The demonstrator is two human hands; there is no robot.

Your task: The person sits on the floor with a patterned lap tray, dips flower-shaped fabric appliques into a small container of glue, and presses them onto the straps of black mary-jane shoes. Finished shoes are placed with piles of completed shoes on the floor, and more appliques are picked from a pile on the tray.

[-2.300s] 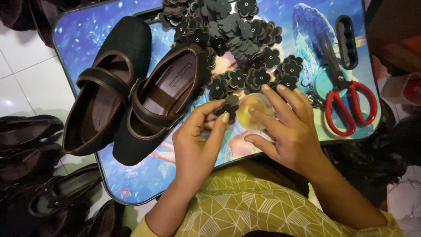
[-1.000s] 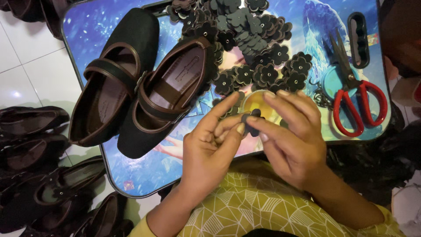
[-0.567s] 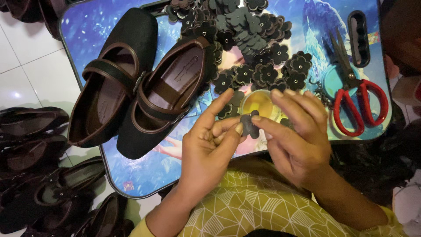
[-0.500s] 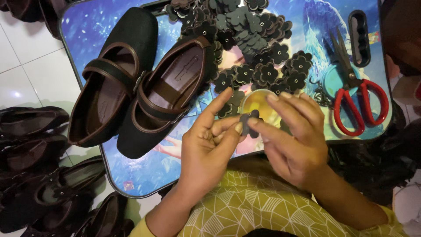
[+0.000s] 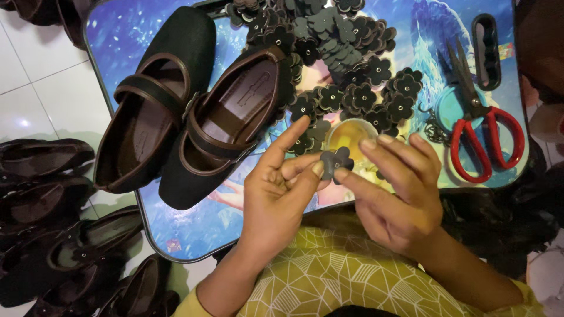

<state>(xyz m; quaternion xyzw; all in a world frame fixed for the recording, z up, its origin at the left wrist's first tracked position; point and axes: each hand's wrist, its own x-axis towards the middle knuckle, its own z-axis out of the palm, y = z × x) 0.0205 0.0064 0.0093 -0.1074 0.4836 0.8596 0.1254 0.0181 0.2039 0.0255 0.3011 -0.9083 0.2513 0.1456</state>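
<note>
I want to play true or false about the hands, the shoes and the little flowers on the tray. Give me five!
1. Both hands pinch one small dark flower-shaped piece. True: left hand and right hand meet on it.
2. Two dark strapped shoes lie on the blue picture tray. True.
3. The red-handled scissors are in the right hand. False: they lie on the tray, beyond that hand.
4. The pile of dark flower pieces sits on the floor. False: it is on the tray.
5. More dark shoes lie on the floor beside the tray. True.
</note>
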